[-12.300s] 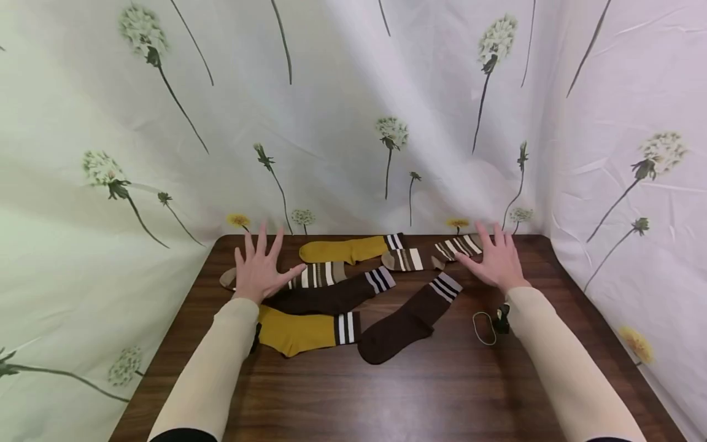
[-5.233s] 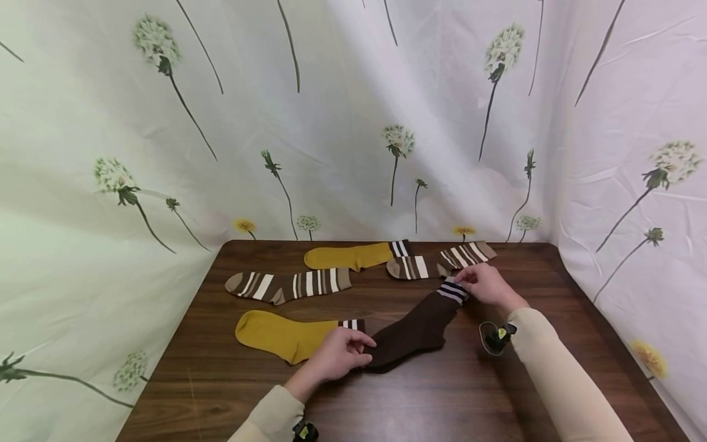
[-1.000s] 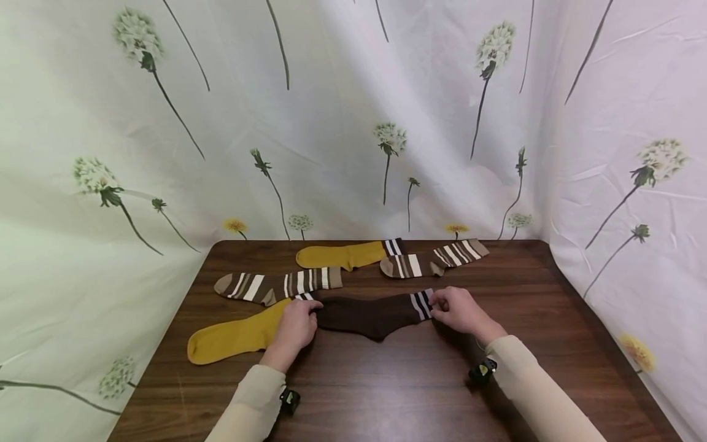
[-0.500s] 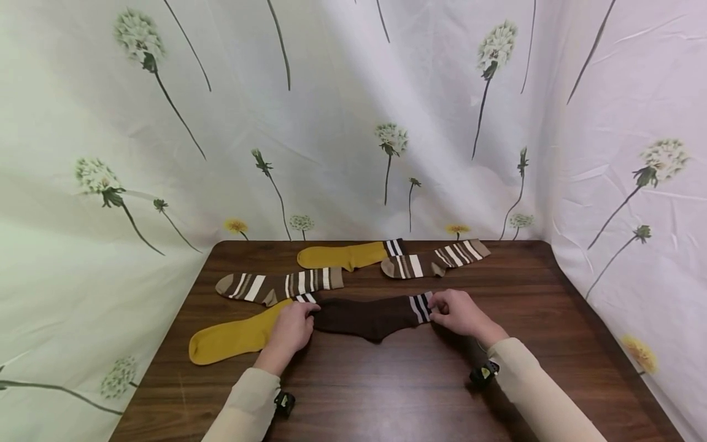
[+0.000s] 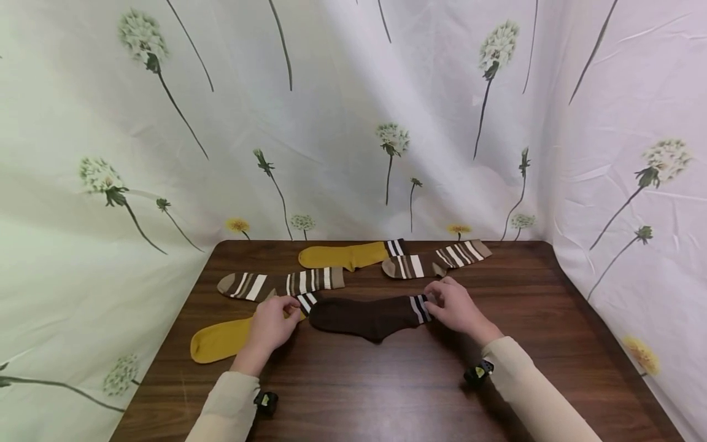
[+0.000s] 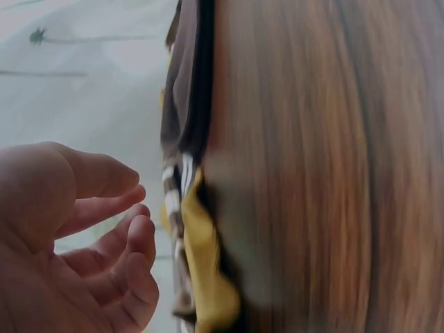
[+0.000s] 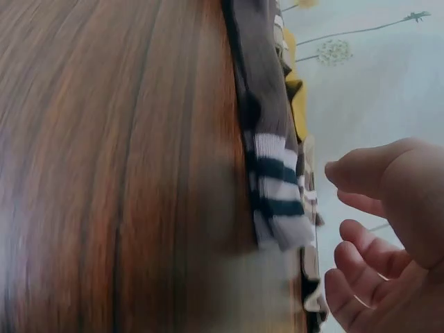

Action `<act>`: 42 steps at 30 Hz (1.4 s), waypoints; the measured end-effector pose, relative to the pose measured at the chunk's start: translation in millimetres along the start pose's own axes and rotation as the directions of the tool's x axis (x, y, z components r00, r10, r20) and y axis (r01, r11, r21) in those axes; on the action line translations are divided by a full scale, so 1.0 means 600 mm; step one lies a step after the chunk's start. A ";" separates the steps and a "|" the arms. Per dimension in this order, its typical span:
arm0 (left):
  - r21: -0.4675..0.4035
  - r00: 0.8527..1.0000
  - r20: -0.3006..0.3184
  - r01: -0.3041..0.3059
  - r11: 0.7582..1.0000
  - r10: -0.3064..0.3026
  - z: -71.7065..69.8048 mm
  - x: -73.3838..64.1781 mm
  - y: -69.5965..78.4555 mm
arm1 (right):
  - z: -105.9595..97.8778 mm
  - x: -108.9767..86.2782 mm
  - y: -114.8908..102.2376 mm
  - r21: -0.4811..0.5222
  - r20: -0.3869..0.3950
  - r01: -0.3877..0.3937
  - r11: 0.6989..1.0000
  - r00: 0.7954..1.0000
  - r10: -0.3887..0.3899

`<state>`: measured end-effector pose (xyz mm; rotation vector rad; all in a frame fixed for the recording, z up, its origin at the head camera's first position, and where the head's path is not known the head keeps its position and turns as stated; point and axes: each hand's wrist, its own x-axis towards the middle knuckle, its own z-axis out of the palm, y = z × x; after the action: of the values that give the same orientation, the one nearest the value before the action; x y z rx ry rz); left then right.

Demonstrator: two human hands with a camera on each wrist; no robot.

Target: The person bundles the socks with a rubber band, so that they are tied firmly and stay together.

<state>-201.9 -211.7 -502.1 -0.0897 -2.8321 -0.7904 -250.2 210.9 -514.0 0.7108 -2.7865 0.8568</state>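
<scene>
Two dark brown socks (image 5: 359,316) lie one on the other mid-table, their grey-striped cuffs (image 7: 277,187) doubled at the right end. My right hand (image 5: 455,310) hovers at those cuffs with loosely bent fingers, apart from the fabric in the right wrist view. Left of the toe, my left hand (image 5: 270,331) is over the near yellow sock (image 5: 221,341) and hides its middle. Nothing sits between the left fingers (image 6: 104,177), and the sock lies beyond them in the left wrist view.
A brown-and-white striped sock (image 5: 248,286) lies behind the left hand. Farther back are another yellow sock (image 5: 342,255) and a second striped sock (image 5: 409,266). A dandelion-print curtain (image 5: 331,123) borders the wooden table (image 5: 375,393).
The dark brown socks, apart at first, were stacked and turned level. The near yellow sock was shifted left. Within the last half second both hands released the brown pair, the left drawing back leftward.
</scene>
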 end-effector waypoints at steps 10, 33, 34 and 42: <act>0.009 0.993 0.005 0.117 0.993 -0.117 -0.048 -0.012 -0.055 | 0.025 0.027 -0.033 0.071 -0.018 0.037 0.997 0.999 -0.036; 0.133 0.959 -0.014 0.283 0.950 -0.284 -0.122 -0.058 -0.160 | 0.106 0.115 -0.151 0.164 0.151 0.051 0.985 0.986 -0.076; 0.135 0.952 -0.006 0.304 0.943 -0.306 -0.124 -0.061 -0.165 | 0.110 0.118 -0.156 0.168 0.157 0.052 0.984 0.984 -0.079; 0.137 0.904 0.097 0.402 0.905 -0.416 -0.136 -0.073 -0.189 | 0.141 0.141 -0.189 0.170 0.199 0.056 0.984 0.976 -0.090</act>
<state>-157.5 -351.5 -500.2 0.5101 -3.0519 -0.7139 -269.8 47.3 -505.5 0.9753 -2.8692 1.0639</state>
